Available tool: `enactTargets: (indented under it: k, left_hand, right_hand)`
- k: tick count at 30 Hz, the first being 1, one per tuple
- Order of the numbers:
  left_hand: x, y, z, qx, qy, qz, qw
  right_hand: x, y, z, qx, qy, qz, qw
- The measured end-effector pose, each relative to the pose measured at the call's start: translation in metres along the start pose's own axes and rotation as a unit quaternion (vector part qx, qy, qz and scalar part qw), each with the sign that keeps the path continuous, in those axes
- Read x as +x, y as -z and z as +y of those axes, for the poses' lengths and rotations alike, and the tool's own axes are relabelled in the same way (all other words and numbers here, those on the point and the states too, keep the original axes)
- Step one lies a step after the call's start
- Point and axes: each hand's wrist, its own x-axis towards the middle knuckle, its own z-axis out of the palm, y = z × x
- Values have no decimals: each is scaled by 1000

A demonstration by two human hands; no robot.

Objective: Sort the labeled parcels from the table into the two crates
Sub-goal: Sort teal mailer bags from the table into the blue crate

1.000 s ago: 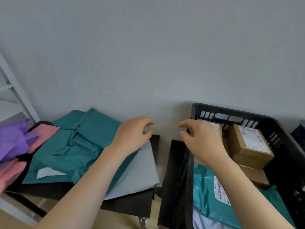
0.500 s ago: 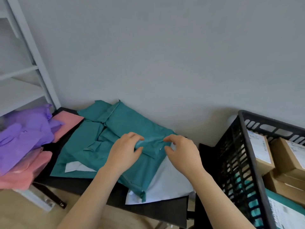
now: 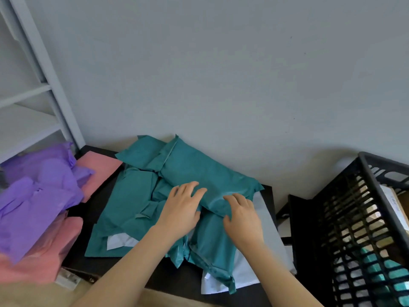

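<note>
**Gripping the top teal parcel (image 3: 210, 173) with both hands**

A white shelf frame (image 3: 51, 89) stands against the grey wall at the far left. Below it, purple mailers (image 3: 39, 191) are heaped over pink mailers (image 3: 44, 258) at the left end of the black table (image 3: 84, 216).

A pile of teal parcels (image 3: 128, 209) covers the middle of the table, and the top teal parcel lies slanted across it. The left hand (image 3: 183, 207) has its fingers curved over that parcel's near edge with the thumb tucked below. Just beside it, the right hand (image 3: 241, 216) clasps the same edge, fingers bent on top and thumb beneath. The parcel rests on the pile, not lifted clear.

Under the pile's right side lies a white mailer (image 3: 267, 235). Right of the table, a little apart from it, stands a black crate (image 3: 374, 185). A cardboard box (image 3: 401, 202) shows inside it.
</note>
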Motion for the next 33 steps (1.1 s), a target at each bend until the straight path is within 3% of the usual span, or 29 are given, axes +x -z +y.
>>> enactTargets:
  k: [10, 18, 33]
  left_hand:
    - [32, -8, -11, -17, 23, -32, 999]
    - [45, -19, -15, -111, 77, -19, 991]
    - [53, -22, -8, -229, 148, 117, 955]
  right_hand:
    - [28, -17, -10, -95, 32, -46, 994]
    - [49, -34, -5, -110, 41, -77, 990]
    - [76, -35, 9, -93, 63, 102, 988]
